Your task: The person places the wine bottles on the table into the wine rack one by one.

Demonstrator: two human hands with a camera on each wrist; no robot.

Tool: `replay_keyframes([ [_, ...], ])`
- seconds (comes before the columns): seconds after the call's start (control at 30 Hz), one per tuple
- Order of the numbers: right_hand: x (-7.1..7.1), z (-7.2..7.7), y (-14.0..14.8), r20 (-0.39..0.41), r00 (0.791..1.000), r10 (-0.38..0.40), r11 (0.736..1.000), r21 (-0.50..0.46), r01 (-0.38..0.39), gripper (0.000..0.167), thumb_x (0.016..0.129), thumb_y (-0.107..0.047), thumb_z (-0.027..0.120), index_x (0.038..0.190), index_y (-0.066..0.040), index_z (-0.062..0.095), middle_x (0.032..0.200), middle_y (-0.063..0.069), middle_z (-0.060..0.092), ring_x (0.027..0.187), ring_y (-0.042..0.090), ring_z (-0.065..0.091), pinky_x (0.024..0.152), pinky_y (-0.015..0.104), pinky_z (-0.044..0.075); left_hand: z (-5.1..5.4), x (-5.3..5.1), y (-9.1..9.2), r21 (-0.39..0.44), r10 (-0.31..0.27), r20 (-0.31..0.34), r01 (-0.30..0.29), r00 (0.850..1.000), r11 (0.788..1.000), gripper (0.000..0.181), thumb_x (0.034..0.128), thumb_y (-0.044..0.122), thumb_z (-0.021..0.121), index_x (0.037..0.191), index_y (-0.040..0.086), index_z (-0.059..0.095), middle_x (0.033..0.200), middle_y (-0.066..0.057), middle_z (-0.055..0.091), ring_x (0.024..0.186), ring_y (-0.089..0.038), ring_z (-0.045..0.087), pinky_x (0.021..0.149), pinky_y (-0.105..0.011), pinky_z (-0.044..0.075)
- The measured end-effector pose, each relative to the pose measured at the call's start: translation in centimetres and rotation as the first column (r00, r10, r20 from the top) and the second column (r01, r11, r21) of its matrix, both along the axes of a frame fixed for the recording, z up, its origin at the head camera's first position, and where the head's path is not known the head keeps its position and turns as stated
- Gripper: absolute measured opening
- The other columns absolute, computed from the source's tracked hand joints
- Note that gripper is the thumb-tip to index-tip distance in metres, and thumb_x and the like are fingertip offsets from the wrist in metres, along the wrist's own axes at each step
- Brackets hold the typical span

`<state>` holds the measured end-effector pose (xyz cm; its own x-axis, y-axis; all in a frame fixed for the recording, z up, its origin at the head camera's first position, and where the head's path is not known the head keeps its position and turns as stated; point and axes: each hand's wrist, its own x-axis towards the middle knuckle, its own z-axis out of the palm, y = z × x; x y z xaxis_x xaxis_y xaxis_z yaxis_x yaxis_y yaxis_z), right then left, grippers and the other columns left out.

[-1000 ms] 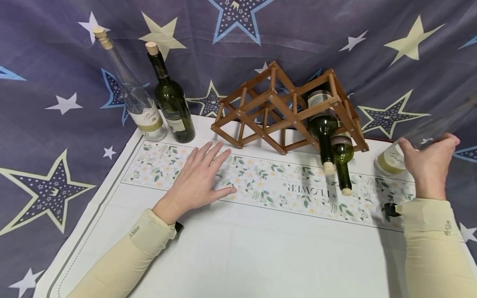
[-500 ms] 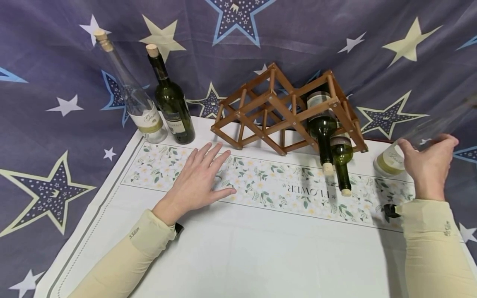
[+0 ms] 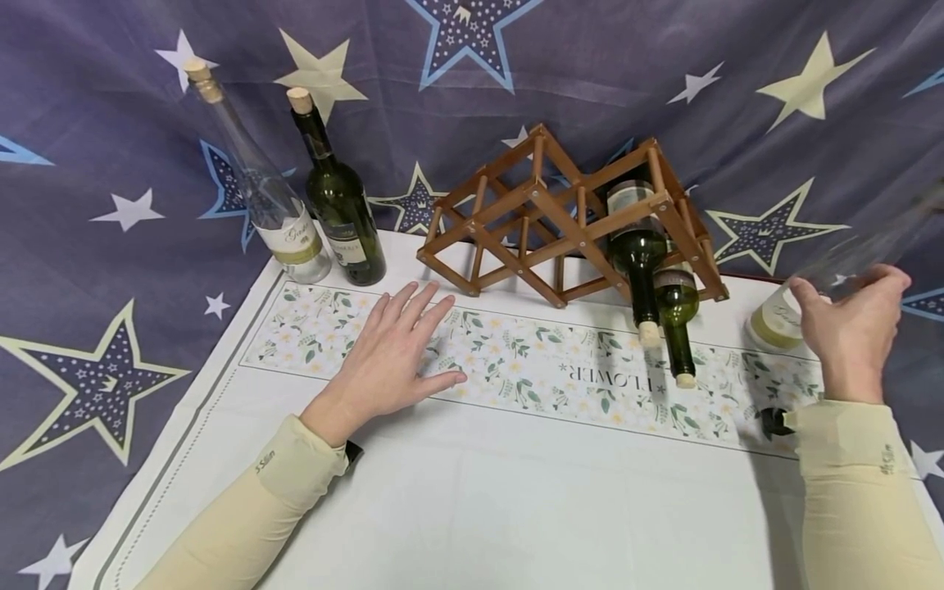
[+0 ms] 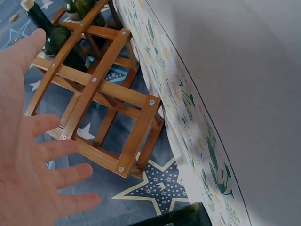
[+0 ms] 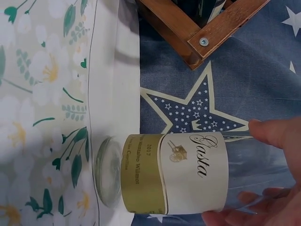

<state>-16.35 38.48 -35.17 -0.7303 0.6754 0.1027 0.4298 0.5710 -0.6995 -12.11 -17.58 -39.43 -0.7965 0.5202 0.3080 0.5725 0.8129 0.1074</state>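
At the right of the head view, my right hand [image 3: 859, 332] curls round a clear glass bottle with a white and gold label [image 3: 778, 319]. That bottle stands on the table with its neck leaning right; the right wrist view shows its label [image 5: 195, 172] and my fingertips at its side. My left hand [image 3: 391, 356] is spread palm down over the flowered strip, holding nothing; whether it touches the cloth I cannot tell. The wooden rack [image 3: 537, 190] stands between the hands, with two green bottles [image 3: 640, 250] [image 3: 678, 307] in its right side, corked necks forward.
At the back left stand a corked clear bottle [image 3: 291, 233] and a corked dark green bottle [image 3: 342, 217], side by side. A white cloth [image 3: 546, 508] with a flowered strip [image 3: 509, 360] covers the table. A star-patterned curtain [image 3: 442, 115] hangs behind.
My right hand and the clear bottle in it have shifted very slightly to the right. My left hand has stayed in place.
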Motion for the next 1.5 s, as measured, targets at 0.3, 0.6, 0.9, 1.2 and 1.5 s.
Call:
replay_keyframes([
  [0.3,0.9,0.8,-0.5,0.027,1.000,-0.002,0.999,0.047,0.001,0.088,0.096,-0.048,0.068,0.163,-0.013,0.023,0.157,0.019,0.040,0.146,0.044,0.041,0.120,0.059,0.031,0.2,-0.1,0.0,0.000,-0.001,-0.006,0.001,1.000,1.000,0.104,0.0892,0.077,0.065,0.165,0.012,0.037,0.171,-0.016,0.030,0.156,-0.043,0.027,0.122,-0.068,0.024],
  [0.6,2.1,1.5,-1.6,-0.064,0.998,-0.001,0.995,0.097,0.007,0.083,0.093,-0.046,0.074,0.158,-0.019,0.029,0.125,-0.012,0.042,0.134,0.048,0.050,0.110,0.059,0.035,0.4,-0.2,0.1,0.005,-0.005,-0.011,0.005,1.000,1.000,0.105,0.0890,0.076,0.067,0.166,0.013,0.036,0.171,-0.016,0.030,0.156,-0.043,0.026,0.121,-0.069,0.024],
  [0.9,3.2,2.6,-3.1,-0.136,0.991,0.014,0.992,0.127,0.003,0.081,0.092,-0.041,0.076,0.157,-0.029,0.030,0.139,-0.002,0.047,0.135,0.044,0.051,0.112,0.059,0.035,0.7,-0.2,0.1,0.022,-0.005,-0.017,0.005,1.000,1.000,0.105,0.0886,0.075,0.069,0.166,0.012,0.036,0.172,-0.015,0.029,0.157,-0.043,0.024,0.122,-0.068,0.023],
  [1.2,4.2,3.6,-4.7,-0.206,0.978,0.026,0.990,0.144,0.004,0.082,0.087,-0.039,0.082,0.153,-0.035,0.033,0.136,-0.010,0.051,0.130,0.043,0.056,0.107,0.056,0.037,0.9,-0.4,0.3,0.040,-0.004,-0.036,0.005,0.999,0.999,0.104,0.0886,0.075,0.068,0.165,0.012,0.037,0.171,-0.017,0.031,0.158,-0.042,0.024,0.123,-0.068,0.022],
  [1.5,5.0,4.0,-6.4,-0.267,0.961,0.066,0.979,0.206,-0.010,0.079,0.086,-0.031,0.083,0.152,-0.030,0.041,0.141,0.007,0.060,0.129,0.044,0.058,0.105,0.059,0.039,1.5,-0.5,0.8,0.070,-0.020,-0.065,0.025,0.998,0.997,0.103,0.0893,0.074,0.068,0.166,0.012,0.036,0.169,-0.018,0.033,0.157,-0.042,0.025,0.123,-0.068,0.022],
])
